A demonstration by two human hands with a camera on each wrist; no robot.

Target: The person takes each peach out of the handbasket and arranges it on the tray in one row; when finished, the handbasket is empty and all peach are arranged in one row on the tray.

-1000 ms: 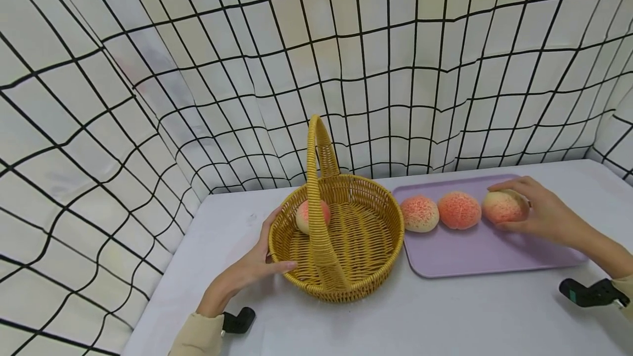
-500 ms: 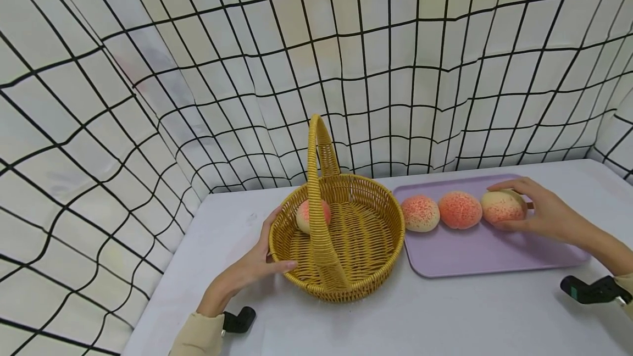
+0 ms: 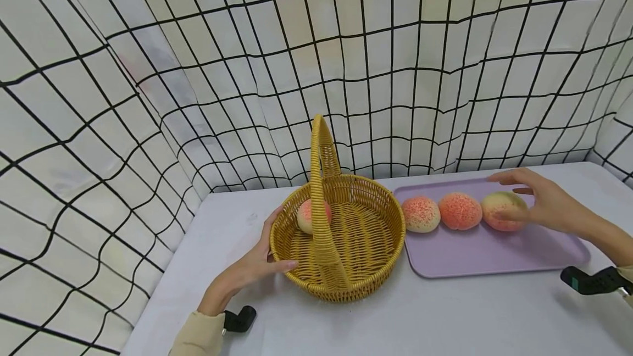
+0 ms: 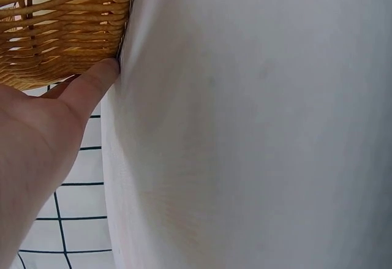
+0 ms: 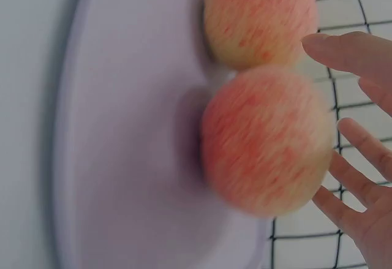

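Observation:
My left hand point(image 3: 254, 262) holds the left side of a round wicker basket point(image 3: 371, 284), thumb at the front rim and fingers along the outer wall. In the left wrist view, a fingertip point(image 4: 109, 70) meets the basket's base just at the table. One peach point(image 3: 305, 217) lies inside, partly behind the tall handle point(image 3: 318, 218). On the purple tray point(image 3: 470, 257), three peaches stand in a row. My right hand point(image 3: 551, 205) hovers by the rightmost peach point(image 3: 501, 202), fingers spread. The right wrist view shows a gap between these fingers and that peach point(image 5: 266, 140).
Next to the rightmost peach are the middle peach point(image 3: 460, 210) and the left peach point(image 3: 420, 214), which sits by the basket's rim. A white cloth covers the table point(image 3: 395, 323). Behind and left rises a white curtain with a black grid point(image 3: 277, 70).
My right hand has let go of the rightmost peach and its fingers have lifted and spread. That peach now shows more of its greenish top. The left hand and basket stay in place.

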